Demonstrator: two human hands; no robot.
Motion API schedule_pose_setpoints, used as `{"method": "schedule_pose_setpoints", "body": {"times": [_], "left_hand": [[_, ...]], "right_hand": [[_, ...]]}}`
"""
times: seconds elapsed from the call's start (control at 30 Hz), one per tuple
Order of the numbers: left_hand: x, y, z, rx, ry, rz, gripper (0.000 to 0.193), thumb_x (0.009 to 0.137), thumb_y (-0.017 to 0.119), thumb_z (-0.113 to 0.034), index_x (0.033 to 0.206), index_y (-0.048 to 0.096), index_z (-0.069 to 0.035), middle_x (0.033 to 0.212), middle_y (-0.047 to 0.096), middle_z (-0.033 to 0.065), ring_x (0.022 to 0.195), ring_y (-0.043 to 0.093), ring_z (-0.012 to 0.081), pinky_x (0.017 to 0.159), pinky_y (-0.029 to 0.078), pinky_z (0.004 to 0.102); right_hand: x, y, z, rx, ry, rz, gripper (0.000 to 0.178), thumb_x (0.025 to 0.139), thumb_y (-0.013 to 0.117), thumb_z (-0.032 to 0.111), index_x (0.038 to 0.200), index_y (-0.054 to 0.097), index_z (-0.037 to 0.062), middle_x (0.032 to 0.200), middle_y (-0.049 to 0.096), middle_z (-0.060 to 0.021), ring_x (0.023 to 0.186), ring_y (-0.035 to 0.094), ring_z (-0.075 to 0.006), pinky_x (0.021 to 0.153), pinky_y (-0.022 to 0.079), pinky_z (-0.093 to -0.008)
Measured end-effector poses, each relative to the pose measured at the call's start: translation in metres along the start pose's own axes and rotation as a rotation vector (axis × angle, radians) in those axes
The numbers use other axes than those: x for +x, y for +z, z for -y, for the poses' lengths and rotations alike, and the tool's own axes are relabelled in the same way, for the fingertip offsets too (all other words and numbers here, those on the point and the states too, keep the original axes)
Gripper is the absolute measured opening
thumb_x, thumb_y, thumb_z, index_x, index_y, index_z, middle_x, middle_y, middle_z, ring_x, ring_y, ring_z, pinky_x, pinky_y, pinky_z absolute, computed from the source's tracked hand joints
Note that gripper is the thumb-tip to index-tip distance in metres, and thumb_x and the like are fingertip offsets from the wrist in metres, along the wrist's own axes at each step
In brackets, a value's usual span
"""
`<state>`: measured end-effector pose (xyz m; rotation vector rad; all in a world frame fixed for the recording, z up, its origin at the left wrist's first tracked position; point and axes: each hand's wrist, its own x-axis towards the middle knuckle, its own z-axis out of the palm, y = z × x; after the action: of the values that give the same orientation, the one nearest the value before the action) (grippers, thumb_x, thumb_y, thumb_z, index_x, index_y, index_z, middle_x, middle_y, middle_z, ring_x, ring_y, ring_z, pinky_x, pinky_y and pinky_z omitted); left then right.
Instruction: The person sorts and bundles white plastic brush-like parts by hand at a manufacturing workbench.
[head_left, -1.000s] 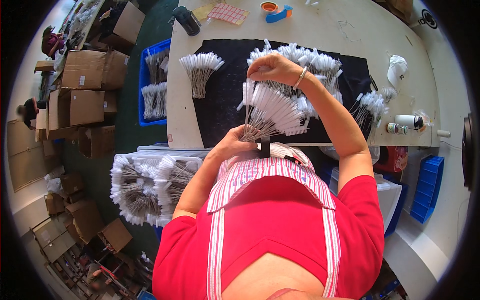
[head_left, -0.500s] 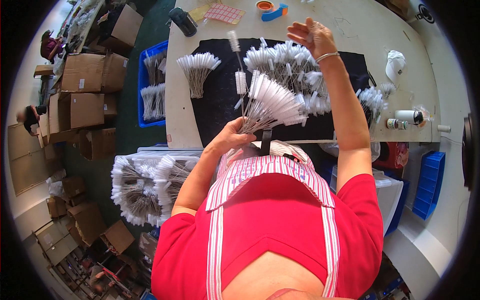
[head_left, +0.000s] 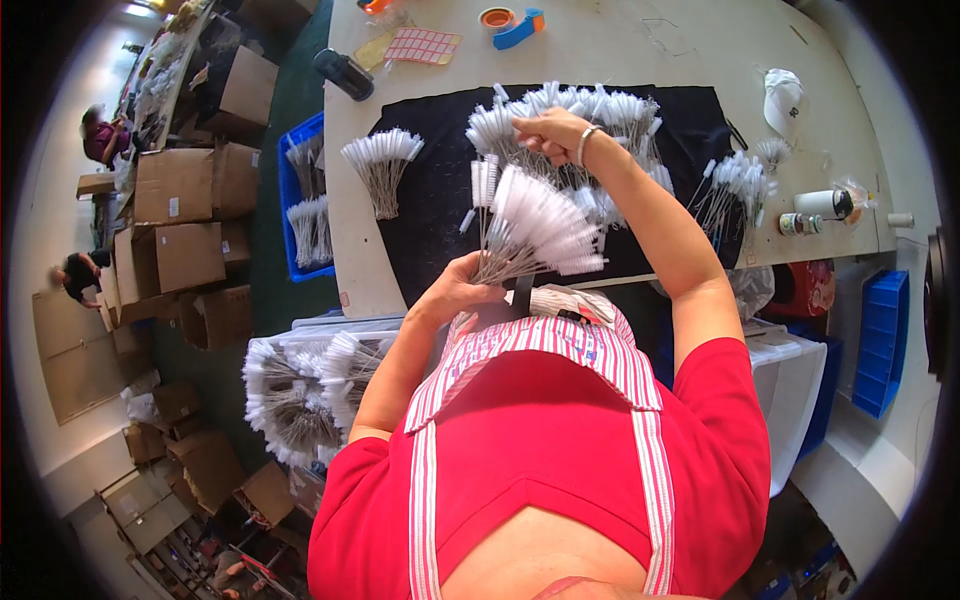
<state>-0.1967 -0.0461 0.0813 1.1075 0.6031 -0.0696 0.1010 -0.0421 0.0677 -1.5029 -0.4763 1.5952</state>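
Observation:
My left hand [head_left: 462,288] is closed round the wire stems of a fanned bunch of white-bristled tube brushes [head_left: 545,220], near the table's front edge. The bristle heads point up and away from me. My right hand [head_left: 556,136] is over a large pile of similar brushes [head_left: 615,112] on a black cloth [head_left: 432,245]. Its fingers are bent and drawn together; whatever they hold, if anything, cannot be made out. A separate bundle of brushes [head_left: 383,160] lies on the left of the cloth, and loose brushes [head_left: 735,190] lie on the right.
On the table are a dark flask [head_left: 343,75], a red-and-white label sheet [head_left: 424,46], a blue tape dispenser [head_left: 518,30], a white cap [head_left: 783,100] and a white bottle [head_left: 822,205]. More brushes fill a bin [head_left: 325,335] at my left. Cardboard boxes [head_left: 175,187] and two people are farther left.
My right hand has come down and leftward over the brush pile, its fingers drawing in. The long brush jutting above the left-hand bunch no longer sticks out. The whole view has shifted slightly.

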Motion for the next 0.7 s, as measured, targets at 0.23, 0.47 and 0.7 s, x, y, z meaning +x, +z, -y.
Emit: {"method": "schedule_pose_setpoints", "body": {"times": [0.23, 0.47, 0.7], "left_hand": [[0.017, -0.006, -0.003, -0.222, 0.175, -0.183, 0.036, 0.079, 0.061, -0.002, 0.110, 0.044, -0.013, 0.073, 0.056, 0.0062, 0.053, 0.053, 0.0124, 0.038, 0.033, 0.0201], [0.027, -0.011, -0.005, -0.324, 0.304, -0.401, 0.032, 0.079, 0.065, -0.008, 0.101, 0.042, -0.013, 0.064, 0.051, 0.0000, 0.047, 0.050, 0.0086, 0.036, 0.035, 0.0211], [0.032, -0.027, 0.015, -0.317, 0.428, -0.495, 0.026, 0.081, 0.066, -0.020, 0.095, 0.045, -0.012, 0.060, 0.047, -0.0030, 0.039, 0.042, 0.0047, 0.032, 0.027, 0.0178]], "right_hand": [[0.028, 0.001, -0.092, 0.440, 0.124, -0.174, 0.020, 0.084, 0.057, 0.026, 0.070, 0.051, 0.0139, 0.052, 0.036, 0.0063, 0.037, 0.026, -0.0073, 0.035, 0.022, -0.0231], [-0.011, 0.078, -0.087, 0.491, -0.410, -0.120, 0.023, 0.079, 0.067, 0.026, 0.085, 0.062, 0.0052, 0.062, 0.052, 0.0036, 0.042, 0.039, -0.0027, 0.035, 0.029, -0.0201], [-0.021, 0.144, -0.054, 0.235, -0.437, -0.097, 0.017, 0.079, 0.066, 0.013, 0.093, 0.063, 0.0042, 0.061, 0.051, 0.0065, 0.041, 0.034, 0.0003, 0.036, 0.021, -0.0173]]}}
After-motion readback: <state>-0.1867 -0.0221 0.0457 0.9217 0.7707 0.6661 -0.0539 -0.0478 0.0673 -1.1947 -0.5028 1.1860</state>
